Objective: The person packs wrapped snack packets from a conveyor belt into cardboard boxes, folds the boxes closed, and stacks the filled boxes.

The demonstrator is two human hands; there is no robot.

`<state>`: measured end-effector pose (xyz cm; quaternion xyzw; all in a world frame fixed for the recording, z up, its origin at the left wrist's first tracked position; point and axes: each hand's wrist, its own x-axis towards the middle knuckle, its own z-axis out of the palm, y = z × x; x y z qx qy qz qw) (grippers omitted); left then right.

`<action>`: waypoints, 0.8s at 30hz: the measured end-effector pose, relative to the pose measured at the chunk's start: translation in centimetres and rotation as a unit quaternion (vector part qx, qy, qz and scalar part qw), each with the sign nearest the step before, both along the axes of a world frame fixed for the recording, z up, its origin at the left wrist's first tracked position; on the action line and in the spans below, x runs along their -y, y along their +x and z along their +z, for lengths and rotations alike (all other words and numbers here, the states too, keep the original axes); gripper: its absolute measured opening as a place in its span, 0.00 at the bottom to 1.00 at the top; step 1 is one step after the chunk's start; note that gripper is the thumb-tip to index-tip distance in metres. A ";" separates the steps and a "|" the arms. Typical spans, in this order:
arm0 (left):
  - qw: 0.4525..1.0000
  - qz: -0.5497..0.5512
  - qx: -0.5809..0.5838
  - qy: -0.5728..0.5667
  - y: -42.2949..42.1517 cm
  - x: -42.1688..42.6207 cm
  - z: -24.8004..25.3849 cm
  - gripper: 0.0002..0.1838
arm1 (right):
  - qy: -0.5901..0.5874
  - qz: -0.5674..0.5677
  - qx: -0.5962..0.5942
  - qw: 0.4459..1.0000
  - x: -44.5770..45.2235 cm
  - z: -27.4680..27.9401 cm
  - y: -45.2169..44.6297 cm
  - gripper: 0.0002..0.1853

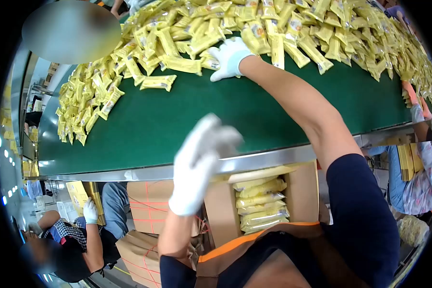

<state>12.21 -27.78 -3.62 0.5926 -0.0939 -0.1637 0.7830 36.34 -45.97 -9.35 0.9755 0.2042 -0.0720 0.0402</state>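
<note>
My right hand (230, 58), in a white glove, reaches to the near edge of a pile of yellow wrapped packets (273, 29). Its thumb and fingers are spread, and one packet (209, 62) lies beside them; whether they touch it I cannot tell. My left hand (197, 163), also white-gloved, is above the metal table edge (254, 159), blurred by motion. Its fingers look apart, with nothing seen in them. Below, an open cardboard box (305, 197) holds several yellow packages (261, 206) in a row.
The packets lie on a green surface (177, 125). Cartons with red straps (149, 206) stand lower left. A co-worker (77, 240) at left holds yellow flat cartons (77, 192); another person (420, 187) is at right. A gloved hand (416, 113) is by the pile's right end.
</note>
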 end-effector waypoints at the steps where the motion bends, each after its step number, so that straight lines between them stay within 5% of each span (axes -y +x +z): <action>1: 0.990 0.058 0.061 0.115 1.3 -0.1 -0.8 0.32 | -0.016 0.020 -0.014 1.000 -0.3 0.4 -1.1 0.48; 3: 0.925 0.023 0.179 0.335 3.2 -1.6 -3.1 0.29 | 0.005 0.064 -0.013 0.998 0.3 1.3 -5.9 0.45; 5: 0.815 0.057 0.345 0.462 3.6 -1.1 -5.3 0.29 | 0.102 0.205 0.129 0.965 2.6 -1.2 -9.9 0.33; 6: 0.768 0.006 0.396 0.504 3.6 -0.8 -6.2 0.30 | 0.233 0.190 0.020 0.954 4.4 -0.5 -11.2 0.29; 7: 0.709 -0.041 0.447 0.545 3.9 -0.7 -7.0 0.32 | 0.361 0.170 -0.084 0.913 5.8 0.3 -11.4 0.25; 9: 0.701 -0.031 0.452 0.551 3.6 -0.1 -7.8 0.32 | 0.383 0.046 0.147 0.911 8.6 -1.1 -10.1 0.21; 11: 0.634 -0.025 0.493 0.595 3.6 0.7 -6.3 0.31 | 0.415 -0.171 0.049 0.892 10.8 -0.3 -7.7 0.23; 15: 0.692 -0.152 0.492 0.506 4.9 3.5 -5.6 0.27 | 0.130 -0.127 0.152 0.972 7.9 -2.5 -6.6 0.27; 16: 0.666 -0.132 0.539 0.499 5.3 4.4 -5.6 0.26 | 0.078 -0.110 0.146 0.980 7.3 -3.2 -6.2 0.24; 19: 0.657 -0.156 0.526 0.518 4.8 3.9 -5.8 0.24 | 0.101 -0.066 0.093 0.988 8.3 -2.6 -7.3 0.18; 23: 0.781 -0.132 0.410 0.452 3.6 0.5 -4.9 0.23 | 0.144 -0.039 -0.032 0.988 13.4 -1.4 -10.0 0.29; 24: 0.807 -0.060 0.427 0.405 4.0 0.5 -4.8 0.22 | 0.272 -0.036 -0.038 0.961 14.0 -1.1 -10.1 0.33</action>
